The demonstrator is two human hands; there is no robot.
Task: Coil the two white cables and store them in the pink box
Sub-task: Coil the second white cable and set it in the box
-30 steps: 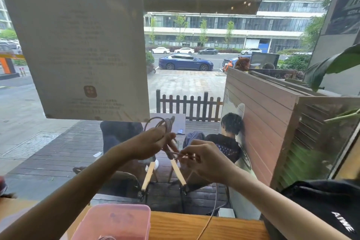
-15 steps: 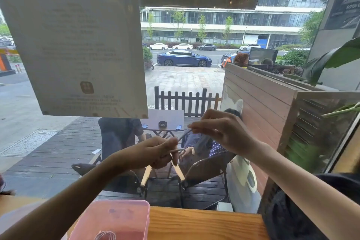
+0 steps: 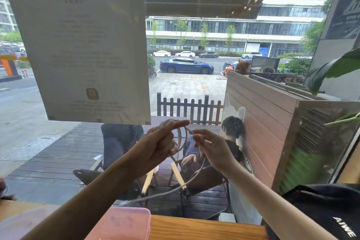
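Note:
My left hand (image 3: 158, 144) is raised in front of the window and grips a few loops of a white cable (image 3: 180, 138). My right hand (image 3: 209, 148) pinches the same cable just right of the loops. The cable's free length (image 3: 169, 191) trails down and to the left toward the pink box. The pink box (image 3: 124, 224) stands at the bottom edge on the wooden counter, below my left forearm. A bit of white shows at the box's bottom edge; I cannot tell what it is.
The wooden counter (image 3: 204, 229) runs along the bottom, against a large window. A paper notice (image 3: 81, 45) hangs on the glass at upper left. A black bag (image 3: 327, 212) lies at lower right. Outside sit people on folding chairs.
My right hand has come down from its raised position and sits closer to the left hand. The left hand has lifted, and a further length of cable hangs from my right hand.

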